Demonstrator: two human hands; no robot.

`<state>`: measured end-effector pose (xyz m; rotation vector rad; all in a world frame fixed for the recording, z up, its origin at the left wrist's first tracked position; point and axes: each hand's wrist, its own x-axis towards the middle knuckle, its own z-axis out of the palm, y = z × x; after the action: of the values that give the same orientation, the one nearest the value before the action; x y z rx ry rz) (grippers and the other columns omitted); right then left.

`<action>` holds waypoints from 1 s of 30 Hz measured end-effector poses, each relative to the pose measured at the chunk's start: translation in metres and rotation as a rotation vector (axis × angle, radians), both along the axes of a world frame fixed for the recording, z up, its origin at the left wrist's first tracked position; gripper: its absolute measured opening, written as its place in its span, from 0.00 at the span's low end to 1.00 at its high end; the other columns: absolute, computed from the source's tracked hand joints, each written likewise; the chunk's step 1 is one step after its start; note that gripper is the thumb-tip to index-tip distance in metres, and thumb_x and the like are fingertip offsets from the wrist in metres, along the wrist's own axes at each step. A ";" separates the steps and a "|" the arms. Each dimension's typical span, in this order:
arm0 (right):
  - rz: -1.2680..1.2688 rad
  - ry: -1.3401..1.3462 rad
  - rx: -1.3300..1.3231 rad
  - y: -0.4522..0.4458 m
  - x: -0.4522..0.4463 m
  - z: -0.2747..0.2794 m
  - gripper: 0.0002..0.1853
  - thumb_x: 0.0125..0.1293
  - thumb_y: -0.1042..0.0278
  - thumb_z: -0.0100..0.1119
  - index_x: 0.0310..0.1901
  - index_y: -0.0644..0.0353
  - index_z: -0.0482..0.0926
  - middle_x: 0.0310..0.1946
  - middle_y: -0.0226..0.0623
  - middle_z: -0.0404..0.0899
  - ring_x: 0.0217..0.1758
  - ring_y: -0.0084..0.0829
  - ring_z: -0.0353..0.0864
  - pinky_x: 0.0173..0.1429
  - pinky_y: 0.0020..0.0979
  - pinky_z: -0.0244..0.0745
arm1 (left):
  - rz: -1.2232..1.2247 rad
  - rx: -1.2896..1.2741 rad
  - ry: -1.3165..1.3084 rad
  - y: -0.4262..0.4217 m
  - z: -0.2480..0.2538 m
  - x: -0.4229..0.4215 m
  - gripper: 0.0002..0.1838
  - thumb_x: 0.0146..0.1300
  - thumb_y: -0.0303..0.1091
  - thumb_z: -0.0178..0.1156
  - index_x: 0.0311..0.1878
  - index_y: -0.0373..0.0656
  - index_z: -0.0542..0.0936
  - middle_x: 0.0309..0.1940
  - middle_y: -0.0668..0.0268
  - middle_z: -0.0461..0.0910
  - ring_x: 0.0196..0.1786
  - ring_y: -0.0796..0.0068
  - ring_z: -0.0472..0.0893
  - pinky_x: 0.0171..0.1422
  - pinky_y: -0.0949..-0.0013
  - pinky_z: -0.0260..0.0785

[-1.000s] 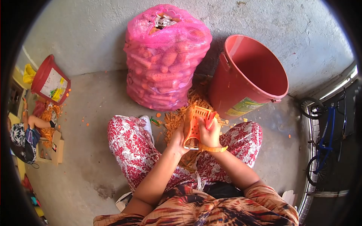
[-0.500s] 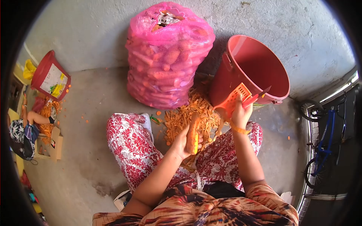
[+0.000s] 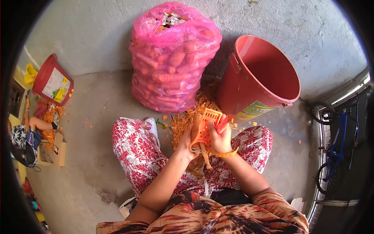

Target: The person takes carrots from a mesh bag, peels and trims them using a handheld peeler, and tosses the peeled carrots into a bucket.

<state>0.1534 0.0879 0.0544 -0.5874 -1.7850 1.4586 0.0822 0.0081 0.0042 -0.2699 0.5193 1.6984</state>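
In the head view, your right hand point(image 3: 222, 140) is pressing the orange peeler point(image 3: 212, 115) against the carrot point(image 3: 196, 123) again; a moment ago they were apart. So the peeling seems to be continuing. Your left hand point(image 3: 187, 146) is wrapping the carrot, nearer than the pink sack point(image 3: 167, 82). Your right fingers are closing around the peeler and a red handle point(image 3: 223, 124). A thin piece point(image 3: 205, 158) is hanging near; I cannot tell whether it is peel.

Carrot point(image 3: 197, 122) in left hand point(image 3: 187, 144), peeler point(image 3: 203, 131) in right hand point(image 3: 221, 140)
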 end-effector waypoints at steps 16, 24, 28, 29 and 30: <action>-0.186 -0.083 0.343 0.010 0.003 -0.006 0.06 0.58 0.76 0.52 0.35 0.64 0.67 0.19 0.39 0.72 0.21 0.26 0.73 0.26 0.29 0.68 | -0.109 0.052 0.106 -0.007 0.004 0.004 0.23 0.66 0.51 0.34 0.48 0.43 0.70 0.37 0.63 0.77 0.35 0.71 0.78 0.37 0.68 0.73; -0.530 0.069 0.290 0.103 -0.010 -0.013 0.07 0.61 0.72 0.51 0.32 0.64 0.64 0.19 0.39 0.71 0.19 0.25 0.69 0.25 0.28 0.66 | -0.315 0.313 -0.009 -0.011 0.004 0.017 0.24 0.61 0.58 0.41 0.37 0.44 0.68 0.25 0.67 0.66 0.28 0.75 0.66 0.30 0.74 0.60; -0.228 0.082 -0.084 0.059 0.001 0.010 0.04 0.61 0.75 0.50 0.36 0.61 0.67 0.22 0.26 0.71 0.21 0.18 0.67 0.25 0.22 0.65 | -0.142 0.101 -0.102 -0.007 0.008 0.007 0.17 0.63 0.52 0.43 0.40 0.47 0.70 0.26 0.66 0.70 0.29 0.74 0.69 0.30 0.72 0.63; -0.162 0.058 -0.113 0.044 0.002 0.015 0.06 0.60 0.77 0.50 0.39 0.61 0.67 0.25 0.25 0.71 0.23 0.16 0.66 0.26 0.20 0.65 | -0.096 0.132 -0.040 -0.007 0.015 0.005 0.18 0.63 0.51 0.43 0.42 0.48 0.71 0.29 0.66 0.73 0.30 0.75 0.72 0.30 0.71 0.65; -0.110 0.061 -0.066 0.029 0.003 0.016 0.08 0.60 0.78 0.49 0.41 0.62 0.68 0.27 0.27 0.71 0.25 0.15 0.67 0.29 0.19 0.65 | -0.050 0.162 0.021 -0.008 0.022 0.002 0.18 0.64 0.51 0.42 0.45 0.48 0.72 0.32 0.65 0.76 0.31 0.75 0.75 0.30 0.69 0.68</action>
<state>0.1560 0.1168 0.0703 -0.6568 -1.6370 1.4489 0.0846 0.0002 0.0257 -0.1210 0.3982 1.6859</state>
